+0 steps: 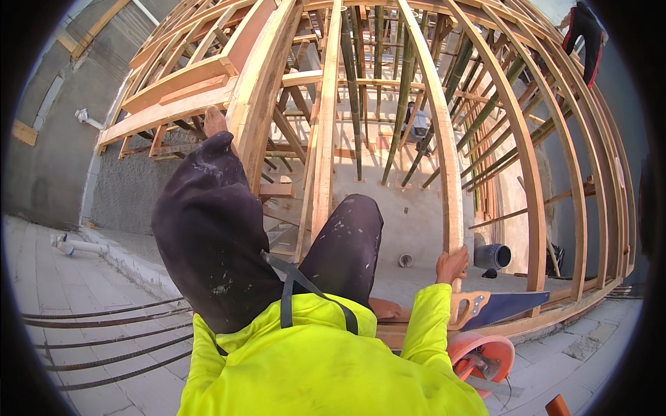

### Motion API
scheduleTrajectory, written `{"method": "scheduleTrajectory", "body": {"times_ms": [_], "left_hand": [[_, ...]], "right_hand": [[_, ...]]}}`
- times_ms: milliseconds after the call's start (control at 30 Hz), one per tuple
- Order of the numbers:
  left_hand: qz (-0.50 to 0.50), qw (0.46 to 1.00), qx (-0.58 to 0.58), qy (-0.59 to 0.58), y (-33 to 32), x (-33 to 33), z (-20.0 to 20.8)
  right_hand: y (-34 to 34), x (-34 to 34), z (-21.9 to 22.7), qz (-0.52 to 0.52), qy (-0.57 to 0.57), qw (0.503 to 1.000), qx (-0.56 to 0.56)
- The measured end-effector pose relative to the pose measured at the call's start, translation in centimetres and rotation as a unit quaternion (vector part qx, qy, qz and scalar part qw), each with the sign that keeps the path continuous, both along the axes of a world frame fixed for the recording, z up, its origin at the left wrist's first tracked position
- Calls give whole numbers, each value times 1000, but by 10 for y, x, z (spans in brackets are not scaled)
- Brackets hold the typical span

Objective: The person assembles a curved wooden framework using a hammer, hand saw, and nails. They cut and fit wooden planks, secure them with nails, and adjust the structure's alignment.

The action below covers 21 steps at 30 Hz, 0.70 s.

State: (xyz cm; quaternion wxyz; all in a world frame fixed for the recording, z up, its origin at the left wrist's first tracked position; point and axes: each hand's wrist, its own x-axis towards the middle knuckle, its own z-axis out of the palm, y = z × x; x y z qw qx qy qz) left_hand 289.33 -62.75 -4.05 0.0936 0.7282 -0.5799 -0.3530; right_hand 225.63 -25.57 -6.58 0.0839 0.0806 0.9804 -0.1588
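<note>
My right hand (452, 265) is closed round the near end of a long wooden beam (444, 159) that runs away from me over the open frame. Just beside my right forearm lies a handsaw (510, 308) with a wooden handle and a dark blue blade, resting on the edge timber (548, 315). Of my left arm only the yellow-green sleeve (202, 360) shows; the left hand is hidden. My bare left foot (215, 121) is on the timber at the far left, and my bare right foot (385, 308) is on the near edge.
An orange bucket (499, 350) with tools sits near my right elbow. Several bamboo props (406, 90) stand under the frame. Far below, a person (417, 125) is among them, near a blue barrel (492, 256). Another person (590, 38) stands at upper right. Rebar (104, 322) lies left.
</note>
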Motion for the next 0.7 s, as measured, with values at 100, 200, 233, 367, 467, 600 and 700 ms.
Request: {"method": "scheduleTrajectory", "body": {"times_ms": [100, 200, 233, 367, 467, 600, 700], "left_hand": [[-44, 999, -13, -14, -12, -8, -13], [-98, 995, -26, -11, -29, -32, -33], [-109, 993, -47, -20, -34, -21, -34], [-127, 990, -24, -65, -40, -22, -25], [-76, 996, -22, -39, -84, -26, 11], [-80, 994, -58, 36, -94, -99, 30], [-119, 971, -173, 113, -69, -193, 81]], "right_hand": [[2, 3, -3, 9, 8, 1000, 0], [16, -5, -1, -5, 9, 1000, 16], [13, -2, -3, -14, -1, 1000, 15], [7, -6, -8, 8, 40, 999, 21], [-14, -1, -9, 13, 43, 999, -8], [5, -8, -19, 6, 50, 999, 5], [30, -7, -22, 1, 41, 999, 1]]}}
